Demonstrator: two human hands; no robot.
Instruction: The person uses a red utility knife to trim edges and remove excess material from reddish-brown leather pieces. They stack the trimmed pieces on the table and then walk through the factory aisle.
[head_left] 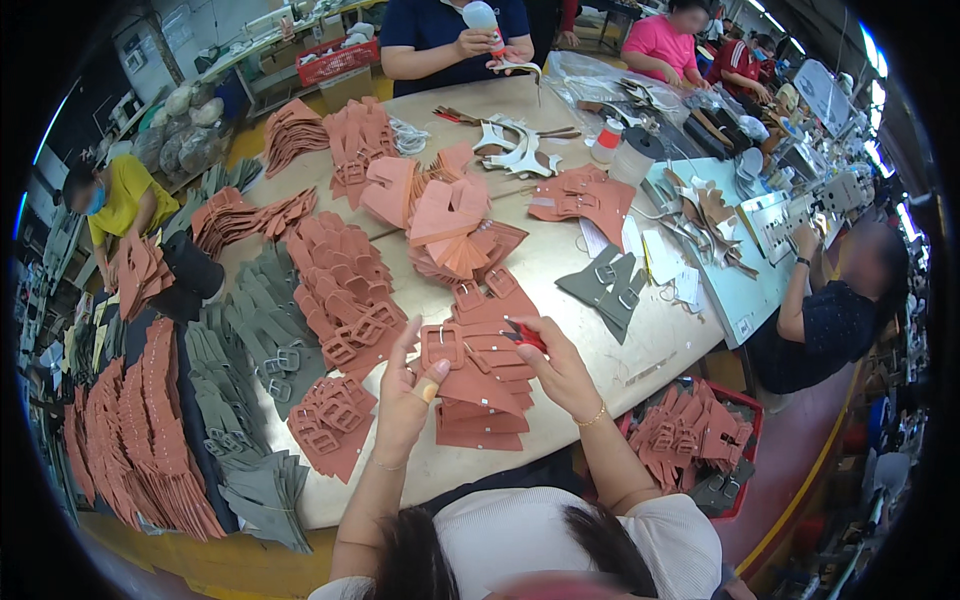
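Between my hands, a terracotta shoe-upper piece with a square covered buckle (442,347) is lifted above a stack of similar pieces (482,425). My left hand (408,400) grips the buckle's left side, thumb at its lower edge and a tan wrap on the thumb. In my right hand (560,368) are small red-handled thread snips (526,337), their dark tips pointing left toward the buckle piece. Left of the stack lies another pile of buckled terracotta pieces (333,415).
Rows of terracotta uppers (335,265) and green uppers (265,310) cover the table's left. A green buckled pair (605,285) lies right. A red crate (690,440) of pieces stands by the table's right edge. Co-workers sit or stand around, one at the right bench (735,240).
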